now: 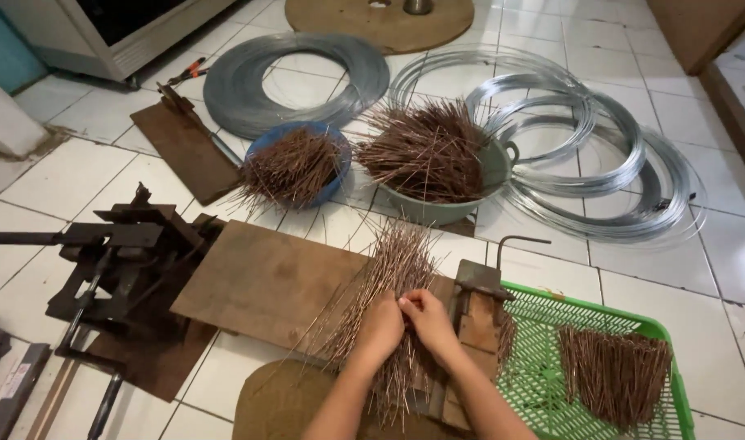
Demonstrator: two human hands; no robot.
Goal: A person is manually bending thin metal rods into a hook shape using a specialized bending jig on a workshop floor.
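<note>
You are gathering a loose bundle of thin brown wire rods [393, 277] on the wooden board [266, 281] in front of you, both hands closed around it at its waist: your left hand [380, 326] is wrapping the bundle from the left, and your right hand [429, 319] is pinching it from the right, thumbs nearly touching. The rods are fanning out above your hands and splaying below them, so it would serve you to keep squeezing low and tap the ends level against the board before letting go; stray rods at the left edge are slipping away from the pack and need raking back in. Just right of your hands a small metal jig [478, 289] is standing at the board's edge, and beyond it a green plastic basket [551, 358] is holding a tidier bunch of rods. Ahead, a blue bowl [262, 143] and a grey-green basin [494, 175] are heaped with more rods, with coils of silvery wire [617, 163] lying on the tiled floor behind. No packages, labels or signs are showing near your work.
</note>
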